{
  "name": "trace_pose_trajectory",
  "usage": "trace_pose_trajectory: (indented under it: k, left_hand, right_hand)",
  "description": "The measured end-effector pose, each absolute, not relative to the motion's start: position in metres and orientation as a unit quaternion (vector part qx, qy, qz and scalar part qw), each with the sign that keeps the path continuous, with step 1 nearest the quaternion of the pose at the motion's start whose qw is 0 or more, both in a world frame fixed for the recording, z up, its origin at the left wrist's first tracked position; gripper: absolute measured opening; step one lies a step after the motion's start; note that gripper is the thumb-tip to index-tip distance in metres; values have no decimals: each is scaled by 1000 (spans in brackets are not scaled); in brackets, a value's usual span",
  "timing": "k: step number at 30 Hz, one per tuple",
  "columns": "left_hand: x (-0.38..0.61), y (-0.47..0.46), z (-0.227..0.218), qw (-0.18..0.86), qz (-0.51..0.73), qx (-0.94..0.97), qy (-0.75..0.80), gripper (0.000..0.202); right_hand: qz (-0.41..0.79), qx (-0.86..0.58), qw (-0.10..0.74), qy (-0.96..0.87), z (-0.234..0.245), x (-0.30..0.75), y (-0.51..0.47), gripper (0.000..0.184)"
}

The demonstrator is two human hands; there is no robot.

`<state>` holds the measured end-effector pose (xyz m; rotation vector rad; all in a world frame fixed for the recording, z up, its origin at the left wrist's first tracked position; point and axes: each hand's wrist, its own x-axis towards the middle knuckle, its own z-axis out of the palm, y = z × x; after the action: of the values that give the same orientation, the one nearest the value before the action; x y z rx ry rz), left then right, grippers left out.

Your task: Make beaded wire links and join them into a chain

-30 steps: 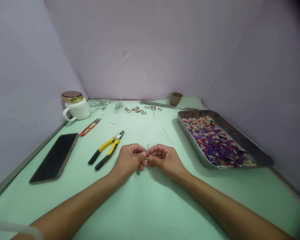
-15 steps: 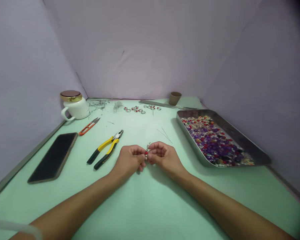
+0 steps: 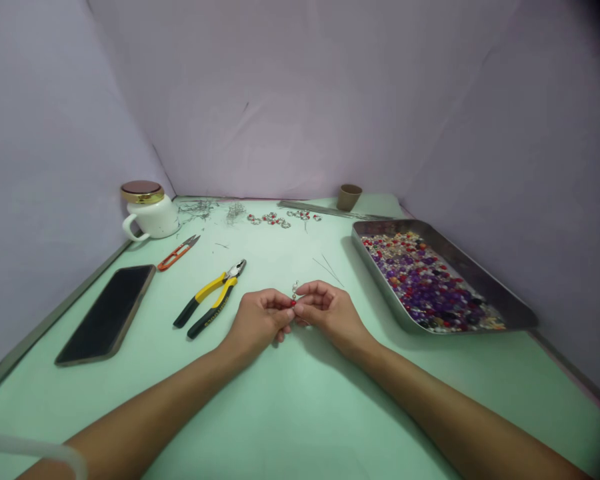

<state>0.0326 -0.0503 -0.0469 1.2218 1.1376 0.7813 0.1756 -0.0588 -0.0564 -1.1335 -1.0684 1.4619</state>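
Observation:
Between my fingertips, above the middle of the green table, is a small string of beads point(image 3: 293, 303) with a red bead and paler beads curving up from it. My left hand point(image 3: 263, 317) pinches it from the left, thumb against forefinger. From the other side my right hand point(image 3: 329, 315) pinches the same beads, its fingers curled. The fingertips hide the lower part of the string. Left of my hands lie pliers point(image 3: 211, 300) with yellow and black handles, jaws pointing away. Loose wire pieces point(image 3: 329, 269) rest on the table just beyond my right hand.
A metal tray point(image 3: 445, 280) of mixed beads stands on the right. On the left are a phone point(image 3: 107, 315), orange thread snips point(image 3: 179, 253) and a lidded white mug point(image 3: 153, 217). Finished-looking beaded pieces point(image 3: 271, 219), wires point(image 3: 330, 210) and a brown cup point(image 3: 349, 197) sit at the back.
My fingertips have closed in on the beads. The pale beads that showed below the red one are now covered, and the string's upper end has shifted slightly left and up.

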Motion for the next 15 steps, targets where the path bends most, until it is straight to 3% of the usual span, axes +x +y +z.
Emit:
trace_pose_trajectory:
  k: [9,15]
  left_hand:
    - [28,-43,-42,622,339,523,475,16]
    - [29,-43,-29,628,349,491,493,16]
  right_hand:
    - [642,-445,476,-404,-53,180,-56,27]
    - [713,-403,416,-394,-47,182,-60,25]
